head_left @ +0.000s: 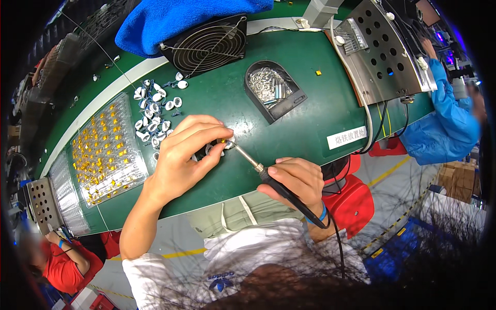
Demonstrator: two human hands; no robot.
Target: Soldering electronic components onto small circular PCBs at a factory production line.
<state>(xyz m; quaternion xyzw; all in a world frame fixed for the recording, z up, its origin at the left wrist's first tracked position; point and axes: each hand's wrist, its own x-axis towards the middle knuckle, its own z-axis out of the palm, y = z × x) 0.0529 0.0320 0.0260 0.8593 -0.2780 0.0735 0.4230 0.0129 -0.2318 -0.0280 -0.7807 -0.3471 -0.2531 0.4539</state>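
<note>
My right hand is wrapped round the black handle of a soldering iron, and its metal shaft slants up and left. The tip meets a small white piece with a spot of yellow on it. The thumb and forefinger of my left hand close on that piece from the left, just above the green bench. More white parts lie partly hidden behind the left fingers. To the left of that hand, a loose heap of white oval parts with dark blue ends is spread out.
A clear plastic tray bears many small yellow pieces. Ahead sits a black bin of metal bits, near a fan under a blue towel. A perforated metal box stands at right. Co-workers sit on either side.
</note>
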